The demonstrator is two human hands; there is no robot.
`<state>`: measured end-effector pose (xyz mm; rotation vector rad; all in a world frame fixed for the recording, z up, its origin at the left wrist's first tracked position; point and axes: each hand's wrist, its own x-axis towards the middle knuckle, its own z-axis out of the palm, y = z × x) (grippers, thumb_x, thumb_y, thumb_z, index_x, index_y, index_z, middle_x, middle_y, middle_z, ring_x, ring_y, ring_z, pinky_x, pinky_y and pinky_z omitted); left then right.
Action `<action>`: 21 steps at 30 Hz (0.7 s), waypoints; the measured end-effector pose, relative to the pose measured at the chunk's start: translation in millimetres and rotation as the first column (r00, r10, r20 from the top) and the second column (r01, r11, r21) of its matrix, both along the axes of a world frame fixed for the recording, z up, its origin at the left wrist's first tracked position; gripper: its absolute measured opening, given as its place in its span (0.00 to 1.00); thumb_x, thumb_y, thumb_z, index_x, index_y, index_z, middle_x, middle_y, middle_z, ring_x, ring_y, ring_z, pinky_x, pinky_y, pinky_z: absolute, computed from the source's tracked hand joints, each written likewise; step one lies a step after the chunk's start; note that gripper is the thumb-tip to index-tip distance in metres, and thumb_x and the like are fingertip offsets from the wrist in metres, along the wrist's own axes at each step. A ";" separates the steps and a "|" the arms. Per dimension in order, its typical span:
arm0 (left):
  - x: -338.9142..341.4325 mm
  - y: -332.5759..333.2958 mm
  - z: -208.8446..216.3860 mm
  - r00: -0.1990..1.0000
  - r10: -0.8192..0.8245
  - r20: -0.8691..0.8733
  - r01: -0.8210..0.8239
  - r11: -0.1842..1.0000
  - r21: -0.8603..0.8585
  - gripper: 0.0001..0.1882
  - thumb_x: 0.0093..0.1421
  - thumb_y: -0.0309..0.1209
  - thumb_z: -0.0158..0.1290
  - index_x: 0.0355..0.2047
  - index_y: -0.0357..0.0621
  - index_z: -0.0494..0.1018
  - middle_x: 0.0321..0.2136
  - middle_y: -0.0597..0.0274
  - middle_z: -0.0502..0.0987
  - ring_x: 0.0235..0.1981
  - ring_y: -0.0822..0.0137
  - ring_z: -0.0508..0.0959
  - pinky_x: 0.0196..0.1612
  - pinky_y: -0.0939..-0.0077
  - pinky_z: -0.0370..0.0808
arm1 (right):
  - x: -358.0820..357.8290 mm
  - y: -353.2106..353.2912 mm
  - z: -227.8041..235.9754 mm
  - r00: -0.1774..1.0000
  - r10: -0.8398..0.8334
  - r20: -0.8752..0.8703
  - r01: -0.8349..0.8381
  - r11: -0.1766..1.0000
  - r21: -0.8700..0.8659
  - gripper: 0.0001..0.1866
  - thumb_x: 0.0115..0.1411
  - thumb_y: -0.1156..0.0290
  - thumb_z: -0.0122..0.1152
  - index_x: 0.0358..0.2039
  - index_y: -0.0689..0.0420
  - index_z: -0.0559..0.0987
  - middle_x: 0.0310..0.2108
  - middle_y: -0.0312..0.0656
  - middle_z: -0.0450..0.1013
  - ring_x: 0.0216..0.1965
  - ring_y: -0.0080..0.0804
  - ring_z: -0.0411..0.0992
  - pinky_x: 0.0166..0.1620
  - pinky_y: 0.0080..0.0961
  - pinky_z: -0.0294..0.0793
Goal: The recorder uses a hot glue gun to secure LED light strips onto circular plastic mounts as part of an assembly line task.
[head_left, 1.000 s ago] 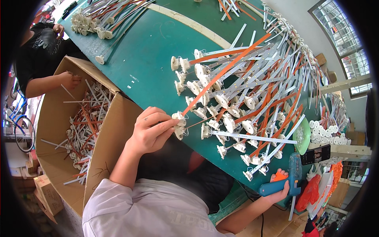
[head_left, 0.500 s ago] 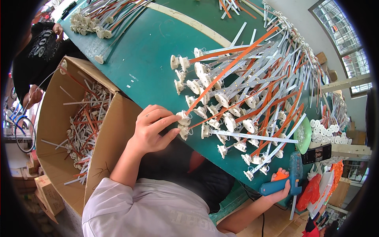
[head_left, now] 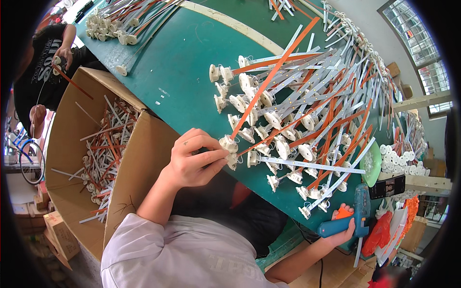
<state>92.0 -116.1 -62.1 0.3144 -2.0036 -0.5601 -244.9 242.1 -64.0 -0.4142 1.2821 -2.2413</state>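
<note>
My left hand (head_left: 198, 156) is closed, thumb and fingers pinching the edge of a white round base (head_left: 227, 143) at the table's near edge. From that base a long orange strip (head_left: 275, 77) slants up and away to the right. Just below it sits another white base (head_left: 232, 161), close to my fingertips. At the lower right, my right hand (head_left: 343, 229) grips a blue hot glue gun (head_left: 342, 225), its fingers wrapped around the handle. A large pile of grey and orange LED strips (head_left: 317, 98) with white round bases covers the table between and beyond my hands.
On my left stands an open cardboard box (head_left: 126, 175) full of strips. Behind it a co-worker's hand (head_left: 64, 55) holds a white base with an orange strip. A green bowl (head_left: 371, 165), a phone (head_left: 387, 187) and a red plastic bag (head_left: 376, 234) lie right. Another strip bundle (head_left: 113, 29) lies far left.
My left hand has shifted slightly right, and the orange strip's far end has swung left. The co-worker now holds up a base with its strip over the box. My right hand stays put.
</note>
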 end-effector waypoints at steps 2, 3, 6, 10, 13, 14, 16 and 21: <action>1.1 0.2 -0.3 1.000 -0.005 0.016 0.005 1.000 0.003 0.13 0.43 0.21 0.66 0.32 0.42 0.84 0.29 0.61 0.79 0.25 0.64 0.76 0.28 0.73 0.72 | -0.1 -0.1 0.8 1.000 -0.004 0.002 0.004 1.000 0.007 0.17 0.67 0.64 0.52 0.50 0.63 0.70 0.50 0.46 0.69 0.59 0.42 0.66 0.50 0.35 0.72; 1.6 0.2 -0.5 1.000 -0.010 0.029 0.010 1.000 0.002 0.13 0.44 0.21 0.66 0.33 0.42 0.84 0.29 0.61 0.79 0.25 0.64 0.76 0.29 0.73 0.72 | -0.1 -0.1 1.2 1.000 -0.008 0.000 0.008 1.000 0.011 0.17 0.67 0.64 0.52 0.50 0.63 0.70 0.50 0.47 0.69 0.59 0.42 0.66 0.50 0.35 0.72; 1.9 -0.6 -1.9 0.999 -0.011 0.042 0.011 1.000 0.002 0.13 0.44 0.24 0.66 0.33 0.42 0.84 0.29 0.61 0.79 0.25 0.64 0.77 0.29 0.71 0.72 | -0.8 0.8 0.9 1.000 -0.025 0.002 0.025 1.000 0.018 0.18 0.67 0.64 0.52 0.51 0.63 0.70 0.50 0.47 0.69 0.59 0.43 0.66 0.50 0.35 0.71; 2.5 -1.4 -1.1 0.996 0.009 0.086 -0.011 1.000 0.027 0.13 0.43 0.27 0.67 0.33 0.42 0.84 0.29 0.60 0.79 0.26 0.64 0.78 0.30 0.71 0.72 | 0.7 -1.8 2.1 0.997 -0.077 0.006 0.077 0.995 0.063 0.18 0.66 0.63 0.51 0.51 0.62 0.68 0.49 0.47 0.66 0.58 0.41 0.63 0.49 0.35 0.70; 2.7 -1.8 -2.8 0.996 0.020 0.091 -0.021 1.000 0.006 0.14 0.45 0.31 0.67 0.34 0.40 0.84 0.30 0.59 0.79 0.27 0.63 0.79 0.30 0.70 0.72 | -2.4 0.5 1.0 0.999 -0.050 0.000 0.050 0.998 0.047 0.18 0.66 0.64 0.51 0.51 0.63 0.68 0.49 0.48 0.66 0.58 0.41 0.63 0.49 0.35 0.70; 2.3 -1.9 -3.3 0.995 0.018 0.094 -0.020 1.000 0.013 0.14 0.45 0.31 0.67 0.34 0.40 0.84 0.30 0.59 0.79 0.27 0.63 0.79 0.30 0.70 0.72 | -5.2 2.8 -0.3 1.000 0.004 -0.003 -0.004 1.000 0.004 0.19 0.67 0.64 0.50 0.52 0.64 0.69 0.50 0.49 0.68 0.58 0.43 0.64 0.50 0.36 0.69; 1.3 -2.2 -3.8 0.997 0.029 0.078 -0.030 1.000 0.009 0.15 0.45 0.32 0.67 0.34 0.39 0.84 0.30 0.58 0.79 0.27 0.62 0.79 0.31 0.70 0.73 | -7.3 5.1 -1.5 0.998 0.059 -0.003 -0.059 0.998 -0.034 0.19 0.68 0.65 0.50 0.53 0.66 0.70 0.52 0.50 0.71 0.59 0.45 0.66 0.51 0.36 0.68; -1.9 0.2 -7.3 0.992 0.101 0.073 -0.103 0.994 0.019 0.14 0.46 0.31 0.67 0.34 0.38 0.83 0.29 0.56 0.79 0.27 0.62 0.78 0.29 0.71 0.74 | -10.4 7.5 -1.2 0.997 0.075 -0.015 -0.076 0.997 -0.035 0.19 0.68 0.65 0.50 0.53 0.66 0.69 0.52 0.50 0.70 0.61 0.46 0.64 0.51 0.37 0.68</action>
